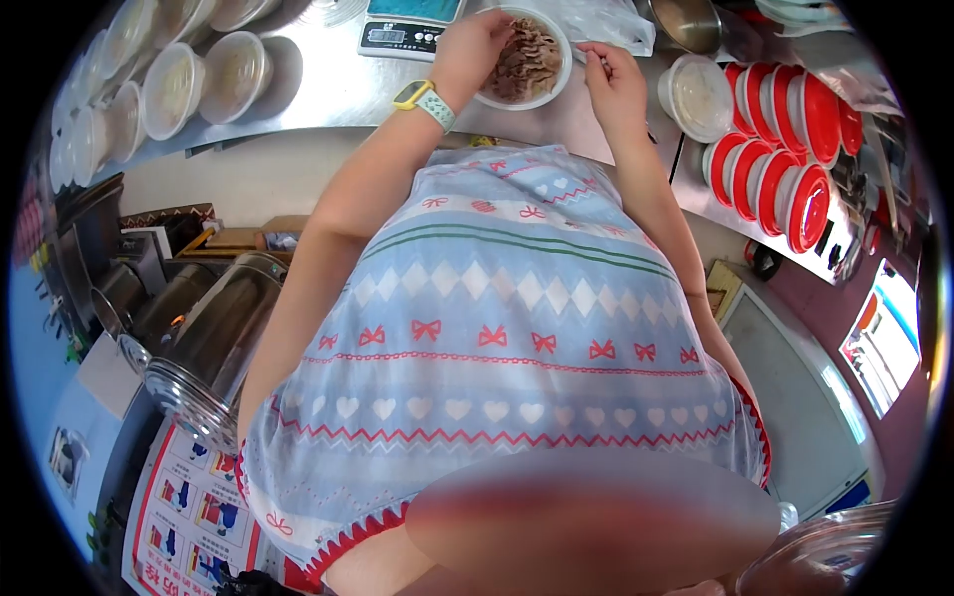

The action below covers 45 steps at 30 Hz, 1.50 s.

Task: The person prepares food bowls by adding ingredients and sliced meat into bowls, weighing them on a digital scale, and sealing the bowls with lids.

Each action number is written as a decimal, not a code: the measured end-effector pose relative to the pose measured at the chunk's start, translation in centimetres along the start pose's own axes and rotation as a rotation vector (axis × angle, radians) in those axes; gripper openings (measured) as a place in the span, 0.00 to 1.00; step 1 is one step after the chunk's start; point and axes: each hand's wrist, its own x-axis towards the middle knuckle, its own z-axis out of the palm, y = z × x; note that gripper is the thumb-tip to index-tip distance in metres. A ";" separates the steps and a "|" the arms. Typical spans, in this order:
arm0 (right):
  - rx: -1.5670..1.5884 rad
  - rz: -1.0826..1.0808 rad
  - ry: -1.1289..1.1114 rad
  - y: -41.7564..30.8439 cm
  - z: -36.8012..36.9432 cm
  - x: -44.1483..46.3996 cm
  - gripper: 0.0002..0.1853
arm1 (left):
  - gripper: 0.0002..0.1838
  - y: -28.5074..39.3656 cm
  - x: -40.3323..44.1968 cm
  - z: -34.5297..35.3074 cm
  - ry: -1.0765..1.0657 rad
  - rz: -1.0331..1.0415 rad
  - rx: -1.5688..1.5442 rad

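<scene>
A round white bowl [564,62] with brownish sliced food [527,65] in it stands on the metal counter [328,74] at the top centre. My left hand [471,52], with a yellow-rimmed watch [412,94] on the wrist, reaches over the bowl's left side; its fingers are pressed together at the food, and what they hold is hidden. Right of the bowl is my right hand [613,83], fingers curled near the rim around something too small to make out. A digital scale [397,38] sits just left of my left hand.
Several lidded clear containers [171,89] stand at the left. On the right are another clear container [696,97] and rows of red-lidded tubs [807,209]. A plastic bag [616,25] and a metal pot [686,25] lie beyond my right hand. Metal canisters [214,328] stand lower left.
</scene>
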 end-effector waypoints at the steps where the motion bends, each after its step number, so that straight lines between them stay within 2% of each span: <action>1: 0.025 0.013 0.011 0.0 -0.2 -0.4 0.08 | 0.09 -0.2 0.0 0.1 0.064 0.230 0.182; 2: 0.050 0.024 0.022 0.1 -0.4 -0.7 0.08 | 0.07 -0.4 0.1 0.1 0.128 0.460 0.363; 3: 0.051 0.026 0.027 0.1 -0.6 -0.9 0.08 | 0.07 -0.6 0.0 0.0 0.125 0.464 0.363; 5: 0.003 0.047 0.022 0.0 -1.2 -1.7 0.08 | 0.08 -0.9 -0.5 -0.3 0.010 0.304 0.150; 9: -0.003 0.099 0.008 -0.1 -1.4 -1.9 0.08 | 0.08 -0.7 -0.3 -0.5 0.032 0.309 0.162; 15: -0.066 0.029 -0.025 -0.7 -1.4 -0.6 0.08 | 0.10 0.2 0.0 -0.4 -0.059 0.193 0.132; 17: -0.030 -0.003 -0.012 -0.3 -1.1 -0.1 0.08 | 0.11 0.4 -0.1 -0.6 -0.044 0.069 -0.072; 18: -0.028 -0.007 -0.013 -0.1 -1.0 0.1 0.08 | 0.11 0.5 0.1 -0.8 -0.040 0.069 -0.071; 20: -0.012 0.049 -0.018 0.0 -0.7 0.1 0.08 | 0.11 1.9 0.1 -2.1 -0.043 -0.135 -0.297; 21: -0.012 0.050 -0.022 0.0 -0.7 -0.1 0.08 | 0.11 1.7 -0.1 -2.1 -0.041 -0.139 -0.297; 23: -0.053 0.035 -0.039 -0.1 -0.7 -0.2 0.08 | 0.08 1.1 0.0 -1.6 -0.009 0.094 -0.070; 24: -0.052 0.030 -0.040 -0.1 -0.6 -0.1 0.08 | 0.08 0.8 0.1 -1.5 -0.004 0.095 -0.070; 26: -0.018 0.032 -0.023 0.0 -0.5 -0.4 0.09 | 0.05 0.3 0.2 -1.4 -0.062 0.266 0.097; 30: 0.009 0.047 -0.012 0.5 -0.5 0.1 0.08 | 0.07 0.1 0.7 -1.3 -0.109 0.283 0.089; 32: -0.201 -0.260 -0.032 0.4 -0.4 2.0 0.10 | 0.08 0.5 1.0 -1.6 -0.183 0.201 0.219; 33: -0.201 -0.257 -0.031 0.2 -0.2 2.9 0.10 | 0.08 0.9 1.0 -2.0 -0.186 0.202 0.219; 35: -0.462 -0.388 -0.091 -1.1 0.8 4.9 0.20 | 0.14 2.5 0.7 -4.5 -0.297 0.045 0.294; 36: -0.461 -0.385 -0.087 -0.8 1.1 5.6 0.20 | 0.14 1.4 0.3 -4.7 -0.300 0.047 0.295; 38: -0.620 -0.432 -0.165 0.3 2.0 7.2 0.20 | 0.11 -1.2 -0.8 -5.1 0.135 0.295 0.103; 39: -0.616 -0.428 -0.165 0.9 2.3 7.5 0.20 | 0.11 -2.2 -1.5 -5.5 0.130 0.294 0.106; 41: -0.641 -0.340 -0.254 1.7 2.6 8.1 0.18 | 0.09 -2.4 -3.1 -6.9 0.141 0.060 0.088; 42: -0.638 -0.341 -0.256 1.7 2.5 8.5 0.18 | 0.09 -2.4 -3.7 -7.2 0.142 0.057 0.090; 44: -0.760 -0.169 -0.431 0.0 1.6 9.0 0.16 | 0.08 -2.2 -4.6 -7.7 0.091 -0.182 0.025; 45: -0.761 -0.172 -0.432 -0.1 1.4 8.6 0.16 | 0.08 -2.2 -5.0 -7.7 0.097 -0.225 -0.007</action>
